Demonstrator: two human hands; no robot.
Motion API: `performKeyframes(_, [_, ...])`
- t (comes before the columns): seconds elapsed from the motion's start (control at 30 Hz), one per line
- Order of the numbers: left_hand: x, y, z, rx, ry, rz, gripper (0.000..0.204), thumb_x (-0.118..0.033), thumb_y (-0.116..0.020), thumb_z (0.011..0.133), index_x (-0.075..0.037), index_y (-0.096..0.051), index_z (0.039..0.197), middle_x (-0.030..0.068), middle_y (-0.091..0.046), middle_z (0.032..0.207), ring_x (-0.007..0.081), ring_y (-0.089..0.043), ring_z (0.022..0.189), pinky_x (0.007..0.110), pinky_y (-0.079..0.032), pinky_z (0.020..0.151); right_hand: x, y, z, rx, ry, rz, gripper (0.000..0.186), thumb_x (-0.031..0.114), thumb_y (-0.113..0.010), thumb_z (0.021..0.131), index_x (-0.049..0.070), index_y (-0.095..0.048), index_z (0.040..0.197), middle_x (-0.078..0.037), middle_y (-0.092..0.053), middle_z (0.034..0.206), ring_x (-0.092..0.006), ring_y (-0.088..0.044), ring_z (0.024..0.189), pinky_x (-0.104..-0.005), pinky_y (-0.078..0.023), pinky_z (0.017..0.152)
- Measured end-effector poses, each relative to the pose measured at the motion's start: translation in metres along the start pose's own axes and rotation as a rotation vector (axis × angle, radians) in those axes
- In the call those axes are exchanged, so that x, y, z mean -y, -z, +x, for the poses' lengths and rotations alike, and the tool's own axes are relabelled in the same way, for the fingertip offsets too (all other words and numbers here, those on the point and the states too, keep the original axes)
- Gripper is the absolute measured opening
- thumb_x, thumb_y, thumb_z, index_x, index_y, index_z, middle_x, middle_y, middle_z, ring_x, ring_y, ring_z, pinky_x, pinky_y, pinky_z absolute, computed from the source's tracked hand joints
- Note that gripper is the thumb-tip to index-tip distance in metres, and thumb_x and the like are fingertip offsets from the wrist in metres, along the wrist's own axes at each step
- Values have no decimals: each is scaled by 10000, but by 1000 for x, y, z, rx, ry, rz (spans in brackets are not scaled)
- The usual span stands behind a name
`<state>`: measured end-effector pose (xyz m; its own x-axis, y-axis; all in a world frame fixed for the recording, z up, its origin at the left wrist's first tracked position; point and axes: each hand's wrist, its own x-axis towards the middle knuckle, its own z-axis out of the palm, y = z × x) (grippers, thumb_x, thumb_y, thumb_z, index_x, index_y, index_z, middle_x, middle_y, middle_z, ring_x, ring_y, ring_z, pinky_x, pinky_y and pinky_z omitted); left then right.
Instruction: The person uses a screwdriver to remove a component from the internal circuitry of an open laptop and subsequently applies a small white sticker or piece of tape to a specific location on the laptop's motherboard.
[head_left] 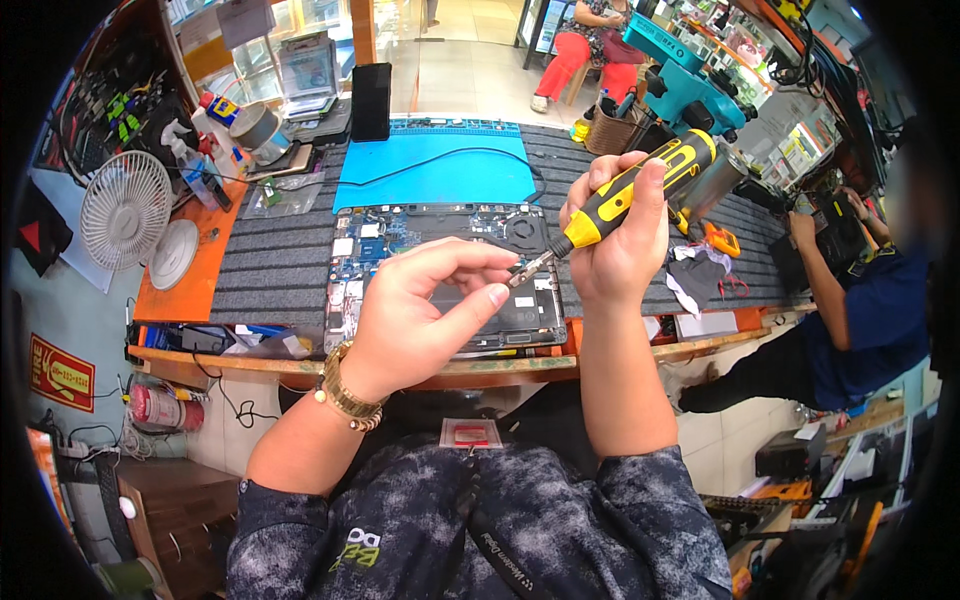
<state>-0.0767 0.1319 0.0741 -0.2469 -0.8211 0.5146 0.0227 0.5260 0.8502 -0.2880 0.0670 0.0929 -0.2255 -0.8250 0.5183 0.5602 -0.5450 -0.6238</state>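
Head view is showing the right hand (612,245) gripping a yellow and black electric screwdriver (640,188) tight, tip slanting down-left. The left hand (425,310) is pinching at the bit (528,268) with thumb and forefinger; anything held between them is too small to make out. Both are hovering over an opened laptop (440,270) on the grey mat (270,260), partly hiding its boards.
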Motion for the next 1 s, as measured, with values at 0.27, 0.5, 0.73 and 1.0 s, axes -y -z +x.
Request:
performKeyframes(0.27, [-19, 7, -15, -128, -254, 370, 169, 7, -862, 897, -2, -822, 1061, 119, -832, 980, 210, -791, 865, 337, -612, 798, -2, -25, -15, -65, 96, -131, 414, 502, -607, 1168, 94, -545, 1198, -82, -592, 987, -196, -602, 742, -350, -521, 596])
performKeyframes(0.5, [-11, 13, -25, -263, -386, 621, 106, -14, -872, 900, -19, -833, 998, 124, -839, 920, 233, -797, 801, 330, -613, 746, -5, -49, -40, -79, 280, -254, 279, 238, -720, 1129, 64, -528, 1235, -54, -649, 1005, -133, -638, 827, -331, -574, 774])
performKeyframes(0.73, [0, 28, -44, -245, 116, 45, 92, -56, -807, 1022, 32, -803, 1049, 93, -831, 961, 137, -780, 882, 302, -634, 822, -6, -56, -46, -57, 300, -258, 316, 256, -750, 1108, 52, -543, 1230, -65, -646, 990, -158, -650, 824, -347, -575, 805])
performKeyframes(1.0, [22, 45, -57, -161, 316, -485, 162, -93, -783, 1067, 41, -771, 1157, 132, -819, 1047, 184, -794, 937, 315, -639, 861, -7, -65, -50, -35, 303, -209, 335, 293, -746, 1110, 50, -552, 1233, -87, -641, 989, -189, -655, 810, -359, -575, 798])
